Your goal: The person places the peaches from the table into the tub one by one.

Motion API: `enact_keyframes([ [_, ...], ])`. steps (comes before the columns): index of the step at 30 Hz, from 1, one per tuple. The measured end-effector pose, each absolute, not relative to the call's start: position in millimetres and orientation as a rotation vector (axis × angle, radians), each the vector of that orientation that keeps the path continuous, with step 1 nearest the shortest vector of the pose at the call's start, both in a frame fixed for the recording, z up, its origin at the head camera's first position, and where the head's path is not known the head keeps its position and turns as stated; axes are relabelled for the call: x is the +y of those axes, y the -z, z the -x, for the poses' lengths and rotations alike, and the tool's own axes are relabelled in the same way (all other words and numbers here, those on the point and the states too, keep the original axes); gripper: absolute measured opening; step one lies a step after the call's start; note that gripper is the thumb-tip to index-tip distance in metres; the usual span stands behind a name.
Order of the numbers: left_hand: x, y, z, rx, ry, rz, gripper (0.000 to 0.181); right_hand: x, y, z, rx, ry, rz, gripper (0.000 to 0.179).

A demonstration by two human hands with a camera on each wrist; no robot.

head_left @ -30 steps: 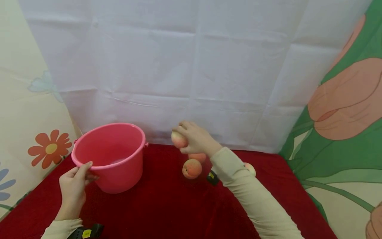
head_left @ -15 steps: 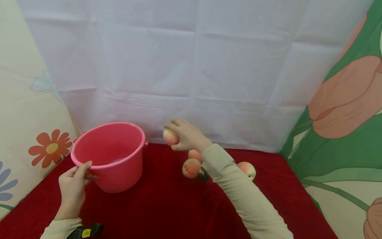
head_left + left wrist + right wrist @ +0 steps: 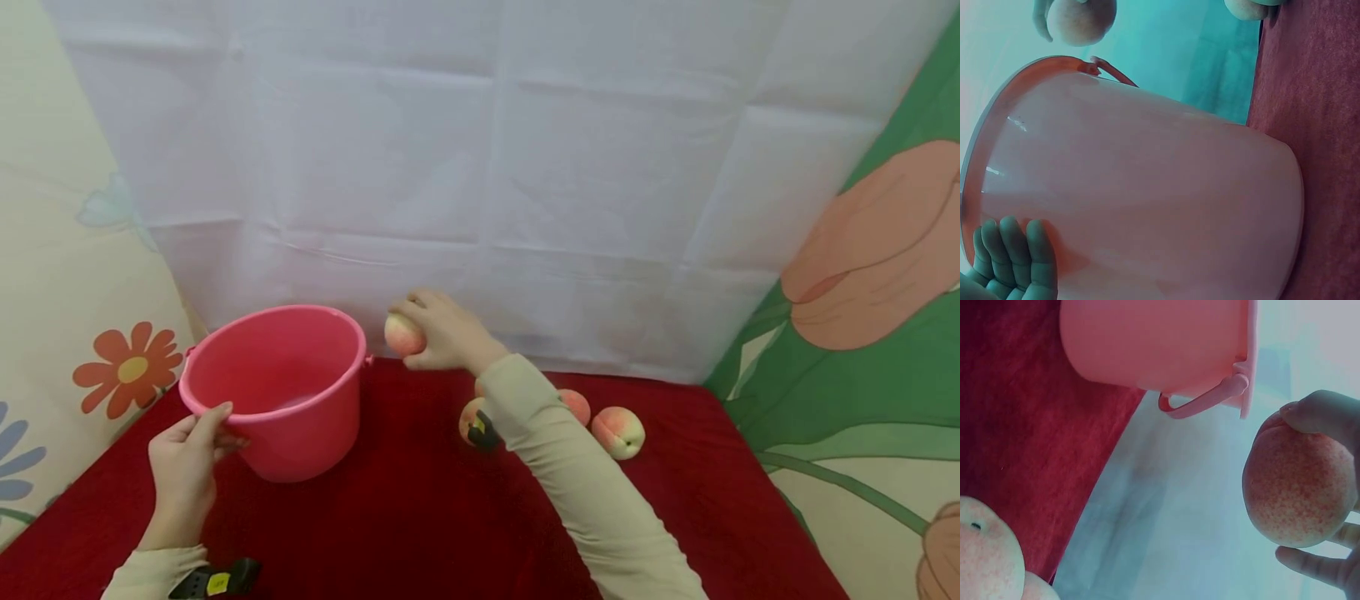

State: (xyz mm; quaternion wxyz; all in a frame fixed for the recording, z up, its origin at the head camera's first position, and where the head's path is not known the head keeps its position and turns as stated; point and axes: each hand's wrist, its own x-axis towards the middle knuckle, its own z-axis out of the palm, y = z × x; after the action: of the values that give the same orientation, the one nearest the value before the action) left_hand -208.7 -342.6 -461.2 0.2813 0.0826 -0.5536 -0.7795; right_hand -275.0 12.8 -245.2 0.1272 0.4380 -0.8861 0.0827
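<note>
A pink bucket (image 3: 300, 442) stands upright at the left of the red cloth. My left hand (image 3: 183, 471) pinches its near rim, thumb on top and fingers against the outer wall, as the left wrist view also shows. To the bucket's right, my right hand (image 3: 444, 333) grips a peach (image 3: 405, 335) between thumb and fingers, raised above the cloth. In the right wrist view the held peach (image 3: 1297, 484) is apart from the bucket, whose handle (image 3: 1207, 400) hangs down on that side. The bucket's visible inside shows bare pink wall; part of its bottom is hidden.
More peaches lie on the red cloth (image 3: 405, 517): one (image 3: 618, 432) at the right, another (image 3: 574, 406) beside it, and one (image 3: 471, 419) partly behind the right wrist. A white sheet (image 3: 480, 167) hangs behind. Flower-printed cloths flank both sides.
My right hand has carried the peach leftward toward the bucket and slightly up. Peaches at the right have come into view from behind the forearm. My left hand stays on the rim.
</note>
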Motion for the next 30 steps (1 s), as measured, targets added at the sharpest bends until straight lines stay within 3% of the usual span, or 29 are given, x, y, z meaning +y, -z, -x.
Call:
enact_keyframes([
  [8,-290,386,165,-1.473,2.116,-0.329,0.017,-5,243,273,-2.531,-0.257,-1.312,0.061],
  [13,-271,358,149,-1.447,2.13,-0.337,0.021,-20,242,272,-2.561,-0.255,-1.29,0.063],
  [30,-266,351,142,-1.496,2.126,-0.421,0.023,-56,239,260,-2.537,-0.2,-1.319,0.066],
])
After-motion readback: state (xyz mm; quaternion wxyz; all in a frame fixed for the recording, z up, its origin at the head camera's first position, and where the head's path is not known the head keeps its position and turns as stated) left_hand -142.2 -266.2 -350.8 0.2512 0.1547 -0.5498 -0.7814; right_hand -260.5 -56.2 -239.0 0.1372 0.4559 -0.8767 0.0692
